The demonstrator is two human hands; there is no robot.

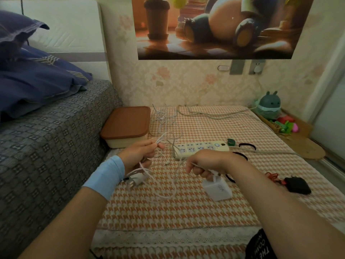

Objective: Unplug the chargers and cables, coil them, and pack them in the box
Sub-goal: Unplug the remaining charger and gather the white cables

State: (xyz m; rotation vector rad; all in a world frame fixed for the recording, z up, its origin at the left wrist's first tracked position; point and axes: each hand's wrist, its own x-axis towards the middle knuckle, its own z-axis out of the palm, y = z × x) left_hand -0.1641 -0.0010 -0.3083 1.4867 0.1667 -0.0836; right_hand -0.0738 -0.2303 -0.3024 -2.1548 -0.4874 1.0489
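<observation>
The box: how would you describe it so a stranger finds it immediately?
Start at the grey patterned bed on the left. Against its side, at the edge of the houndstooth mat, sits the box, beyond the left hand. It alone has a brown lid over a cream base.

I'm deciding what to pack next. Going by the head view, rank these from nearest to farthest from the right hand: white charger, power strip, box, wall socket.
1. White charger, hanging just below the right hand.
2. Power strip, just beyond the hand.
3. Box, well off to the left, lid on.
4. Wall socket, up on the back wall.
</observation>
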